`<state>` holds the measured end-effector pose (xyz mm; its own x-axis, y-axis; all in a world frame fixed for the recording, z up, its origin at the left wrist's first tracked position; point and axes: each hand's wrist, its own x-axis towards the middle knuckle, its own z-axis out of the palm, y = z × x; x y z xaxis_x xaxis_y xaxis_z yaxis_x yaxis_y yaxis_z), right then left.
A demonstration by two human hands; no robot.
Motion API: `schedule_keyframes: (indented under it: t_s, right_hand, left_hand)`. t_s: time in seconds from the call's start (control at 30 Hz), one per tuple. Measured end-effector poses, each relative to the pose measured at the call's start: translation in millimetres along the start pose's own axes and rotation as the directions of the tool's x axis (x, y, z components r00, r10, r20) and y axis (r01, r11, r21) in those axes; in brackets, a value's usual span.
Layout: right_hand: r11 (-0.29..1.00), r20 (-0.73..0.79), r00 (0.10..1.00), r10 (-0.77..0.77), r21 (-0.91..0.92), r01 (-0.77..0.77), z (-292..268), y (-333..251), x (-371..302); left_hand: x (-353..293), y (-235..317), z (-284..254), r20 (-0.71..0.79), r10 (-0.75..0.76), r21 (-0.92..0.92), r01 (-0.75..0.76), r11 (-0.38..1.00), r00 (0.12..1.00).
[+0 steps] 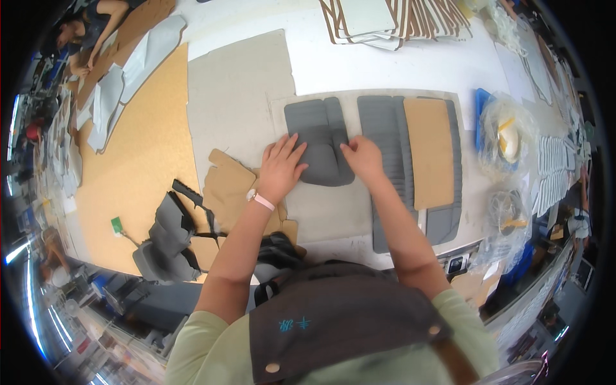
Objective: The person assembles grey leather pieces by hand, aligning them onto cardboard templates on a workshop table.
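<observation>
A dark grey padded fabric panel [324,163] with stitched seams lies in front of me, its near part folded or bulging upward. My left hand [281,170] rests on its left edge, fingers stretched out and apart. At the panel's right edge, my right hand [364,158] is closed, thumb and fingertips pinching the grey material. Right of that hand lie ribbed grey padded panels [383,122], side by side, with a plain tan sheet [428,151] on top. Beneath the padded panel is a beige sheet [333,218]. What the left palm covers is hidden.
Tan cut pieces [228,186] and crumpled dark grey pieces [168,240] lie at the left. White panels with brown edges [398,25] are stacked at the far side. Plastic bags [507,138] and a blue tray [481,119] stand right. Another person [96,38] works at far left.
</observation>
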<state>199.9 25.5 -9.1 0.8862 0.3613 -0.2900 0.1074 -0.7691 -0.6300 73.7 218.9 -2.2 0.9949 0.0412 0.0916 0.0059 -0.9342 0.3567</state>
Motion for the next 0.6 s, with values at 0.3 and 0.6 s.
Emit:
schedule_keyframes:
  t_s: [0.3, 0.6]
  right_hand:
    - [0.997, -0.025, 0.999, 0.040, -0.066, -0.041, 4.4, -0.1, -2.8]
    - [0.997, -0.026, 0.998, 0.053, -0.047, -0.054, 7.1, -0.1, -1.3]
  left_hand:
    - [4.3, -3.1, 1.1, 0.038, 0.004, -0.006, -0.004, 1.000, 0.999]
    - [4.1, -2.4, -1.0, 0.030, 0.010, -0.008, -0.010, 1.000, 0.999]
